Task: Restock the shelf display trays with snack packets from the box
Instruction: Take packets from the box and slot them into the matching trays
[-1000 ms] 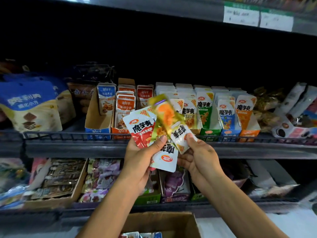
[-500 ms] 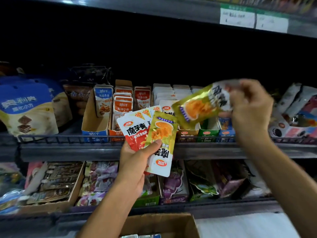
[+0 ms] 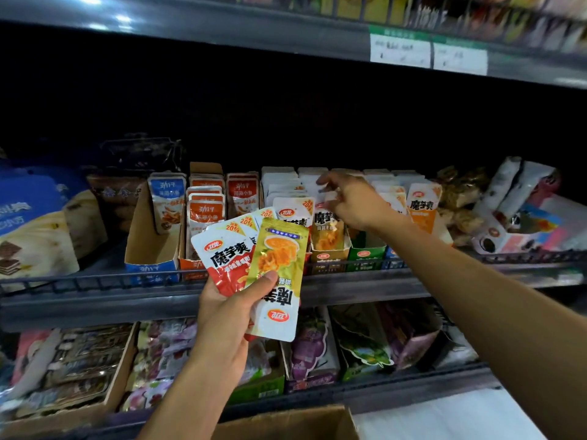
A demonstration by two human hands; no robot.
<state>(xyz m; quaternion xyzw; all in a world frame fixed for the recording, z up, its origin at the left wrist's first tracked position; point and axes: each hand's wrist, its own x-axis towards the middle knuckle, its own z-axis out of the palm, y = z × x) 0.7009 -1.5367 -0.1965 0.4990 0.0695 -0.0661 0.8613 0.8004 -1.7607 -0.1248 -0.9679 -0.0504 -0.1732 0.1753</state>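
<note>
The shelf [image 3: 365, 285] carries the display trays [image 3: 330, 254]. The left hand [image 3: 228, 312] grips a fan of snack packets [image 3: 254, 258]: light, slick foil, best pinched by an edge. The right hand [image 3: 352, 201], fingers curled, seemingly tucks a blurred packet into a tray.

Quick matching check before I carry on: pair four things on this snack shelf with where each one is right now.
Things:
1. gold foil snack packet
2. red and white snack packet
3. right hand
4. brown cardboard box

Places:
A. at the bottom edge of the view, below the shelves
B. reaching over the display trays on the middle shelf
C. front of the fan held in the left hand, printed upside down
D. behind the front packet in that fan, left side

Pairs: 1-C, 2-D, 3-B, 4-A
</note>
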